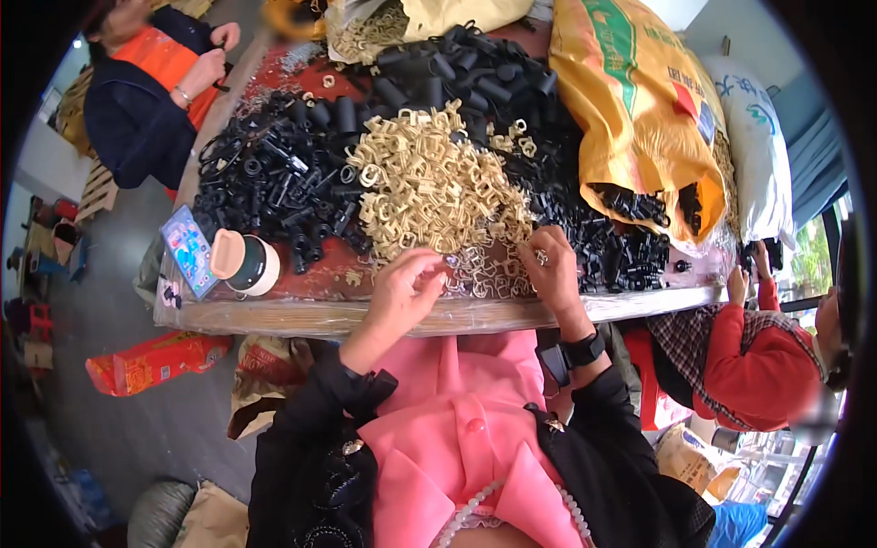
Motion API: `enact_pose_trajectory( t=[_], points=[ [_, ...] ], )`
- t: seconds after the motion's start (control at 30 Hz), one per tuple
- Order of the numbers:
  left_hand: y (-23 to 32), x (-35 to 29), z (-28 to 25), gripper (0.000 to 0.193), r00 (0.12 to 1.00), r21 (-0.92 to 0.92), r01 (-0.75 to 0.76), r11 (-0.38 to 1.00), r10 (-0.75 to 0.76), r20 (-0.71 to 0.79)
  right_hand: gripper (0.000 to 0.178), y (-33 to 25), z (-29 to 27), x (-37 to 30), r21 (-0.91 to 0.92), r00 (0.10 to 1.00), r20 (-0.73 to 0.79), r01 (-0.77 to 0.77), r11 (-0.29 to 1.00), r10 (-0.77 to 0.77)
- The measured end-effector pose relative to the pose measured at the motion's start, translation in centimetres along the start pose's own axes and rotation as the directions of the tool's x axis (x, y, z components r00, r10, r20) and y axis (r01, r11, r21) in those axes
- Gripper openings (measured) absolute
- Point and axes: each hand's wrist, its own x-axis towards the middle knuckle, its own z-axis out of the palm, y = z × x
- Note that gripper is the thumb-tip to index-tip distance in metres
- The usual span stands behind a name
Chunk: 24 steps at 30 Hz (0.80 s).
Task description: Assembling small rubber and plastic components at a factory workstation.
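Note:
My left hand [405, 288] is closed in a pinch at the table's front edge, with a tiny shiny bit by its fingertips that I cannot make out. My right hand [555, 279] has its fingers curled around small silver wire clips [542, 258]. Between my hands lies a loose scatter of bent wire clips [489, 274]. Just beyond them rises a heap of cream plastic clip pieces [434, 178]. Black plastic fittings [283, 183] are piled to its left, and more black parts [617, 251] lie beside my right hand.
A phone [189, 251] and a lidded cup [245, 263] stand at the table's left corner. Yellow sacks [639, 110] and a white sack [754, 146] rise at the right. One person [151, 100] is at the far left, another [758, 365] at the right. A red bag [157, 363] lies on the floor.

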Motion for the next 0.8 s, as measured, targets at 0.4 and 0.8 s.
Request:
enact_pose_trajectory(
  t=[0.4, 0.8],
  points=[
    [-0.2, 2.9, -4.3, 0.024, 0.917, 0.723, -0.033, 0.69, 0.309, -0.253, 0.012, -1.1, -1.2, -1.7, 0.868, 0.714, 0.484, -0.467, -0.172, 0.505],
    [-4.4, 2.1, -6.6, 0.024, 0.968, 0.829, 0.153, 0.538, 0.088, -0.235, 0.011, -0.3, -0.9, -3.0, 0.722, 0.82, 0.486, -0.572, 0.39, 0.302]
  ],
)
